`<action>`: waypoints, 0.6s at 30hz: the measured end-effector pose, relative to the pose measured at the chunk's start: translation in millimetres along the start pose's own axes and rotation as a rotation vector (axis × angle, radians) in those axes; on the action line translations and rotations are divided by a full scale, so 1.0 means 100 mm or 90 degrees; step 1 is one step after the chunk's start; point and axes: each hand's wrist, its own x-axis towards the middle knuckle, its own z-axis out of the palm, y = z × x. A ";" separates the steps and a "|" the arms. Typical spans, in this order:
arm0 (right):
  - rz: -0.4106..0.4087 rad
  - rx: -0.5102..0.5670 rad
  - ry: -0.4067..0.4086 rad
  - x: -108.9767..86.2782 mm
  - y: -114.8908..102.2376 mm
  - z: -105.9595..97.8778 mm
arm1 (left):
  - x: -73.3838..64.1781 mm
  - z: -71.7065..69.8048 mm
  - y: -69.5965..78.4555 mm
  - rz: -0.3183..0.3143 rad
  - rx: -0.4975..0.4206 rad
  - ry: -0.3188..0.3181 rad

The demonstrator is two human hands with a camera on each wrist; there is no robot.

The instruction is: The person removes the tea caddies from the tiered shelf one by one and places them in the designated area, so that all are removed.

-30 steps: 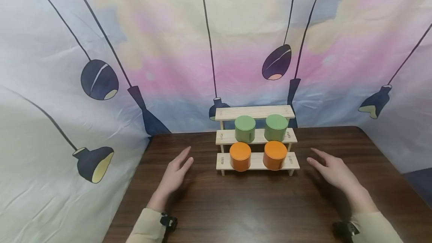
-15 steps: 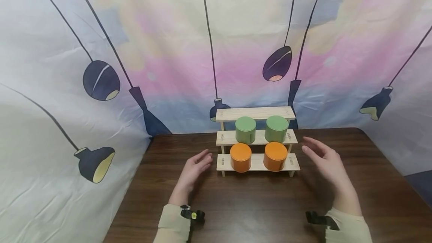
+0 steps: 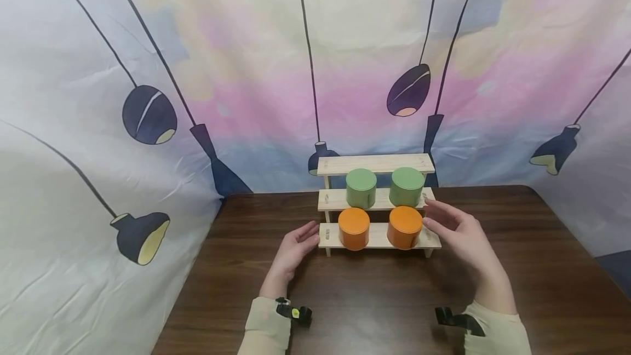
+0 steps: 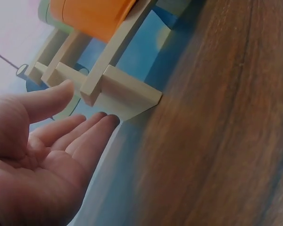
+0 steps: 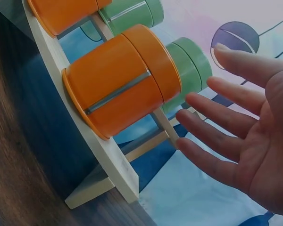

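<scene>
A three-tier wooden rack [image 3: 378,237] stands on the table, its top tier bare. Two orange lidded tins [image 3: 354,229] [image 3: 405,228] sit on its lowest tier. Behind them, on the middle tier, are two green lidded tins [image 3: 361,188] [image 3: 406,187]. My left hand [image 3: 292,251] is at the rack's left end, fingers extended and palm turned toward it; the left wrist view shows the fingertips [image 4: 111,121] close by the lowest tier's end. My right hand [image 3: 460,234] is spread at the rack's right end, its fingers [image 5: 212,117] near the right orange tin, holding nothing.
The dark wood table [image 3: 374,300] extends in front of the rack and to both sides. A cloth backdrop [image 3: 256,70] printed with hanging lamps rises directly behind the table. Each wrist wears a black strapped camera [image 3: 298,314].
Both hands have moved inward, the left rightward and the right leftward, from apart to right beside the rack's two ends. The rack and tins stay in place.
</scene>
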 end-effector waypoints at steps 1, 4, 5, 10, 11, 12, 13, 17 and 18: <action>0.005 0.006 -0.009 0.00 -0.01 0.01 | 0.00 0.00 0.00 0.000 0.000 -0.004; 0.011 0.010 -0.033 0.01 -0.02 0.02 | 0.00 0.02 0.00 -0.003 0.009 -0.015; 0.010 0.007 -0.042 0.01 -0.02 0.02 | 0.00 0.03 0.00 -0.002 0.015 -0.018; -0.018 -0.011 -0.071 0.03 -0.02 0.05 | 0.02 0.06 -0.02 -0.006 0.025 -0.012; -0.022 -0.014 -0.071 0.04 -0.02 0.06 | 0.02 0.06 -0.02 -0.005 0.026 -0.009; -0.026 -0.018 -0.070 0.04 -0.02 0.07 | 0.02 0.07 -0.02 -0.005 0.025 -0.007; -0.029 -0.021 -0.069 0.04 -0.01 0.08 | 0.02 0.07 -0.02 -0.006 0.025 -0.004; -0.040 -0.042 -0.065 0.05 0.02 0.11 | 0.02 0.08 -0.03 -0.004 0.029 -0.002; -0.043 -0.048 -0.064 0.05 0.02 0.12 | 0.02 0.08 -0.04 -0.003 0.029 -0.003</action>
